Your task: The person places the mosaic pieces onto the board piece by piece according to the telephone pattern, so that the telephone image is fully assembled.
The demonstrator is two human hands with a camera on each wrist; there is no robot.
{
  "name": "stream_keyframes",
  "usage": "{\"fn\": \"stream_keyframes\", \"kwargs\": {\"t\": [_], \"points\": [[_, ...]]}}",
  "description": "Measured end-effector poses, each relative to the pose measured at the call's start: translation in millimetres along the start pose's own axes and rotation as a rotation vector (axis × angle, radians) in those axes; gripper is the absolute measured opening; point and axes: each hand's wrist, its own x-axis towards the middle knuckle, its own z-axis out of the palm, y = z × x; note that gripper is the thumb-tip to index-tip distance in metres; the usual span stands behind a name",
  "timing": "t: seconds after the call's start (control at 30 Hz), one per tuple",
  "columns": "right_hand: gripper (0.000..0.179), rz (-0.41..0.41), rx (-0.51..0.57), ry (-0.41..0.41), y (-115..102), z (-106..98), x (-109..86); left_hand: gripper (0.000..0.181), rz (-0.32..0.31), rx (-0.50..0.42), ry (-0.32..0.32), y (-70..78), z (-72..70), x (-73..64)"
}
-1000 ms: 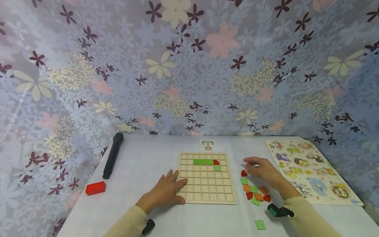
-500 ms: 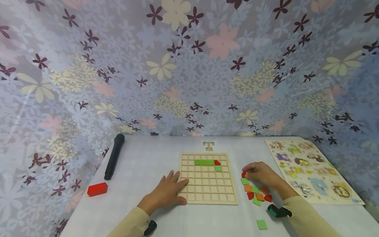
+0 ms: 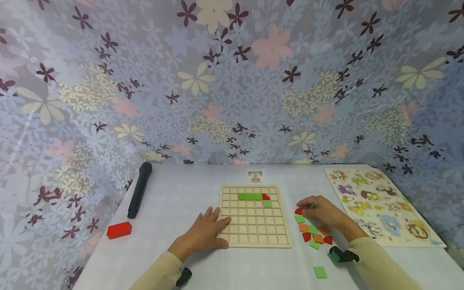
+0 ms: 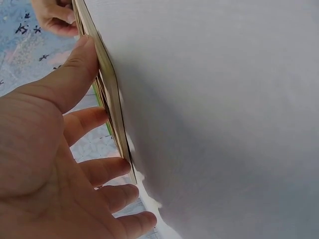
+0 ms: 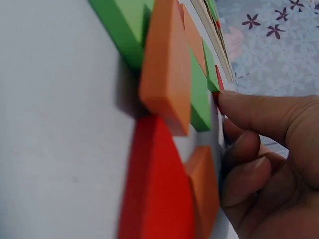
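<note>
A wooden grid board (image 3: 256, 237) lies on the table, with several green square tiles (image 3: 249, 196) and one red quarter-round tile (image 3: 266, 197) set in its upper cells. My left hand (image 3: 201, 233) rests spread at the board's left edge; in the left wrist view the thumb and fingertips touch that edge (image 4: 110, 82). To the right of the board my right hand (image 3: 322, 210) pinches another red quarter-round tile (image 3: 299, 211) with thumb and index finger, low at the table. Just below it lies a loose cluster of green, orange (image 5: 167, 69) and red (image 5: 157, 184) tiles.
A small pattern card (image 3: 255, 176) lies behind the board. An animal puzzle board (image 3: 384, 207) is at the right, a lone green tile (image 3: 320, 272) near the front. At the left are a black microphone (image 3: 139, 191) and a red block (image 3: 119, 230).
My right hand has come down from above the tiles to the topmost red quarter-round tile and closed thumb and finger on it. The left hand stays at the board's edge.
</note>
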Motion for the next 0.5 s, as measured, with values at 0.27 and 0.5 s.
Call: {"fn": "stream_keyframes", "kwargs": {"t": [0.27,0.5], "points": [[0.021,-0.040,-0.110,0.073,0.0,3.9,6.1,0.080,0.000,-0.010,0.001,-1.4,-1.2,0.6],[0.027,0.000,-0.087,0.061,-2.7,5.1,5.3,0.080,-0.002,-0.014,-0.004,-1.5,0.1,0.4]]}}
